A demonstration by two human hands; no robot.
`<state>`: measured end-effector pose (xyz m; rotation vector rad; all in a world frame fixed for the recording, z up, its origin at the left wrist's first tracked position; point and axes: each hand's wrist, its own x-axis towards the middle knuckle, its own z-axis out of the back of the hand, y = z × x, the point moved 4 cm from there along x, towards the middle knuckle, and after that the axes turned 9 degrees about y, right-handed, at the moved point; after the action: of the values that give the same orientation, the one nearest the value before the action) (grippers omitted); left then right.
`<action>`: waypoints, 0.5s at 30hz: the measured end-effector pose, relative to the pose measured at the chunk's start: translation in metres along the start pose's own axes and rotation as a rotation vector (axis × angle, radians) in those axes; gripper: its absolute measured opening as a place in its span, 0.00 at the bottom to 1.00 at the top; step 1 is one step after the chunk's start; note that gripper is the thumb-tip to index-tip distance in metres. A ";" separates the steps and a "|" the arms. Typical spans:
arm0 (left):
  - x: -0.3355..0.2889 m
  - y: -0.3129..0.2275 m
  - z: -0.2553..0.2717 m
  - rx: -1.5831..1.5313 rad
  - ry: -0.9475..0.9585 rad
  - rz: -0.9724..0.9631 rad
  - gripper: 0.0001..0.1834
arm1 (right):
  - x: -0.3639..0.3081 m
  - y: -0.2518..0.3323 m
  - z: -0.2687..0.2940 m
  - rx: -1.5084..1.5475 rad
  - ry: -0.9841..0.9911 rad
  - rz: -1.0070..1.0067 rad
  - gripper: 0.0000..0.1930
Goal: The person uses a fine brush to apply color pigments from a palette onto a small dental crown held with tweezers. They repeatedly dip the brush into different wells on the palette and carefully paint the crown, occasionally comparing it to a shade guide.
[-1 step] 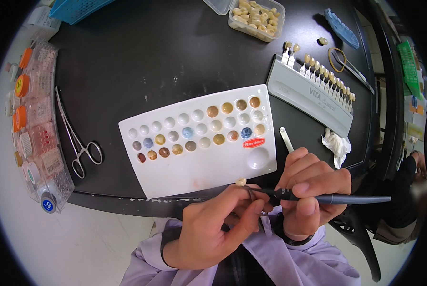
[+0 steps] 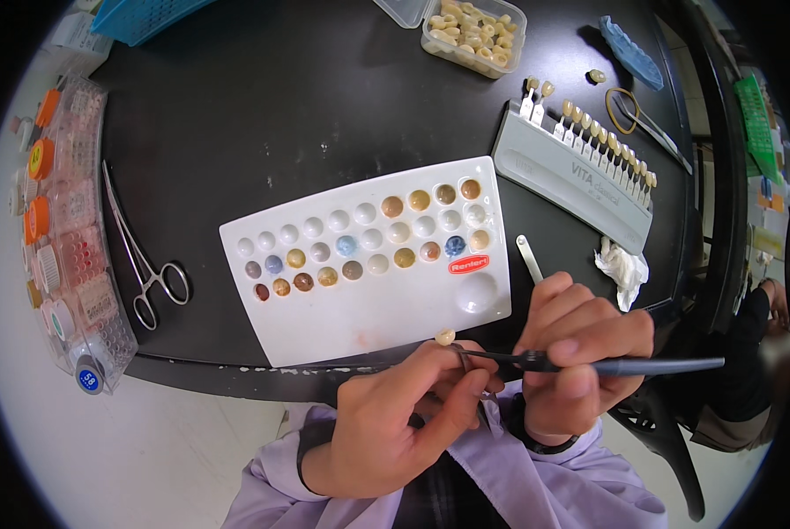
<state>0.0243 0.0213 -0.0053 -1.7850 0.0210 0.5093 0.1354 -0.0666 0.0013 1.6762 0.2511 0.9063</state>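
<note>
My left hand (image 2: 404, 414) is closed around a dark, thin holder (image 2: 486, 407), mostly hidden by the fingers. At its upper end sits a small cream tooth crown (image 2: 445, 337), just above the front edge of a white mixing palette (image 2: 360, 322). My right hand (image 2: 585, 348) pinches a fine brush (image 2: 642, 365) with a dark grey handle. The brush lies nearly level, its thin tip pointing left at the holder, a little below the crown. Whether the tip touches anything cannot be made out. Rows of wells in the palette hold brown, ochre, grey and blue pastes.
A grey shade guide (image 2: 571, 176) with tooth tabs stands right of the palette, near a crumpled tissue (image 2: 622, 273) and a white strip (image 2: 529, 257). Behind lie a tub of crowns (image 2: 474, 40) and a blue strip (image 2: 633, 53). Scissor-handled forceps (image 2: 139, 256) and capped jars (image 2: 40, 160) are left.
My right hand and the brush have shifted slightly to the right, and the brush has tilted a little. My left hand and the crown look nearly still.
</note>
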 end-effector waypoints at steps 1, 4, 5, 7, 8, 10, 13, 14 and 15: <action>0.000 0.001 0.000 -0.017 -0.002 -0.022 0.04 | -0.002 0.000 0.006 0.084 -0.070 0.009 0.11; 0.001 0.006 -0.002 -0.042 -0.014 -0.055 0.04 | 0.001 0.001 0.011 0.080 -0.172 -0.054 0.12; 0.001 0.005 -0.001 -0.038 -0.016 -0.048 0.04 | 0.003 0.002 0.011 0.032 -0.186 -0.089 0.13; 0.001 0.003 -0.001 -0.030 0.006 -0.042 0.05 | 0.005 0.000 0.011 -0.041 -0.173 -0.143 0.10; 0.002 0.002 -0.001 -0.027 0.034 -0.045 0.06 | 0.009 0.000 0.011 -0.106 -0.173 -0.188 0.09; 0.003 0.001 0.000 -0.031 0.061 -0.060 0.08 | 0.015 -0.002 0.014 -0.150 -0.159 -0.262 0.09; 0.001 0.002 0.000 -0.017 0.038 -0.085 0.07 | 0.022 0.004 0.014 -0.239 -0.121 -0.268 0.09; 0.001 0.002 -0.002 0.005 0.032 -0.082 0.07 | 0.023 0.003 0.012 -0.290 -0.086 -0.232 0.09; 0.001 0.001 -0.003 0.027 0.025 -0.079 0.07 | 0.025 0.001 0.011 -0.340 -0.050 -0.195 0.09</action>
<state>0.0253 0.0188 -0.0063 -1.7582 -0.0249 0.4279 0.1596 -0.0601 0.0120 1.3325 0.2090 0.7156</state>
